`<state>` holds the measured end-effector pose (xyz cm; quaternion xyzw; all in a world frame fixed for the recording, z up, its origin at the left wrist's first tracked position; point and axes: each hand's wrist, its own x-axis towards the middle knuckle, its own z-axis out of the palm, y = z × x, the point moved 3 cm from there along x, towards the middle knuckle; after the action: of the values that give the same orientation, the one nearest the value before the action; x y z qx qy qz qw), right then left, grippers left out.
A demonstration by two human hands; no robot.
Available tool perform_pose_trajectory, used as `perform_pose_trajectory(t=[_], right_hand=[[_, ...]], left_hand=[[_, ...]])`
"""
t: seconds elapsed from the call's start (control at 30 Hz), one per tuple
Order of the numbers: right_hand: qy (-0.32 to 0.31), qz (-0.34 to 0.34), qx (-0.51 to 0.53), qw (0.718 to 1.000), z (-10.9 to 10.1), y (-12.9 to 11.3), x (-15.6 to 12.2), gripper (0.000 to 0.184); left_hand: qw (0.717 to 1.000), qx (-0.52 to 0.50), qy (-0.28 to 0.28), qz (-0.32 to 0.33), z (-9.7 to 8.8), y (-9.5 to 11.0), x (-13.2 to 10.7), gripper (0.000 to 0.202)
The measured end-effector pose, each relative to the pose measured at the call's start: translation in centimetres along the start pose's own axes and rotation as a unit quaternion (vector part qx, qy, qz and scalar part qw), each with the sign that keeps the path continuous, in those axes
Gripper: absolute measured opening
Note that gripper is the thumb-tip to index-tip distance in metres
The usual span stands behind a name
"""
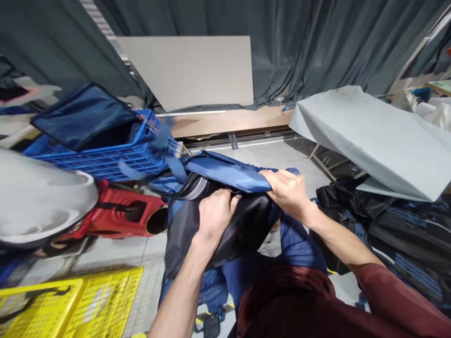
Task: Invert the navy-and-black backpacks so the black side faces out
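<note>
A blue and black backpack [225,227] rests against my legs at the middle of the view. My right hand [285,188] is closed round the right end of its blue top flap [229,170], which carries small pale lettering. My left hand [216,209] is curled at the black front, just below that flap, with its fingertips at the edge and partly hidden. Grey piping curves along the bag's left upper side. Blue straps at its upper left are smeared by motion.
On the left stand a blue crate [130,159] holding dark blue fabric, a red machine [123,211] and yellow crates [102,300]. Black bags [405,234] are piled at right below a grey-covered table [373,131]. A white board [197,70] leans against grey curtains [282,42].
</note>
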<state>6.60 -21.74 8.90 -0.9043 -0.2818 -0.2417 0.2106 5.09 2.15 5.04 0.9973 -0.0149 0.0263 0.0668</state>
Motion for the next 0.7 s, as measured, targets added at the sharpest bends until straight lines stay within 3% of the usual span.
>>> perform_pose_trajectory(t=[0.2, 0.27, 0.4, 0.57, 0.7], right_hand=[[-0.087, -0.029, -0.003, 0.996, 1.0, -1.1, 2.0, 0.030], [-0.110, -0.026, 0.007, 0.994, 1.7, -0.5, 3.5, 0.024], [-0.162, 0.022, 0.032, 0.986, 4.5, 1.5, 7.3, 0.020], [-0.208, 0.056, 0.037, 0.976, 11.5, 6.0, 13.9, 0.042], [-0.354, 0.135, 0.044, 0.925, 19.7, 11.1, 17.6, 0.063]], left_hand=[[0.997, -0.066, -0.037, -0.013, 6.0, -1.5, -3.4, 0.054], [0.995, -0.080, -0.037, -0.035, 7.2, -1.4, -3.4, 0.060], [0.992, -0.116, 0.023, -0.051, 8.1, -1.2, -3.0, 0.077], [0.986, -0.159, 0.043, -0.026, 8.9, -0.5, -3.2, 0.069], [0.984, -0.162, 0.059, -0.044, 9.6, 0.0, -3.4, 0.059]])
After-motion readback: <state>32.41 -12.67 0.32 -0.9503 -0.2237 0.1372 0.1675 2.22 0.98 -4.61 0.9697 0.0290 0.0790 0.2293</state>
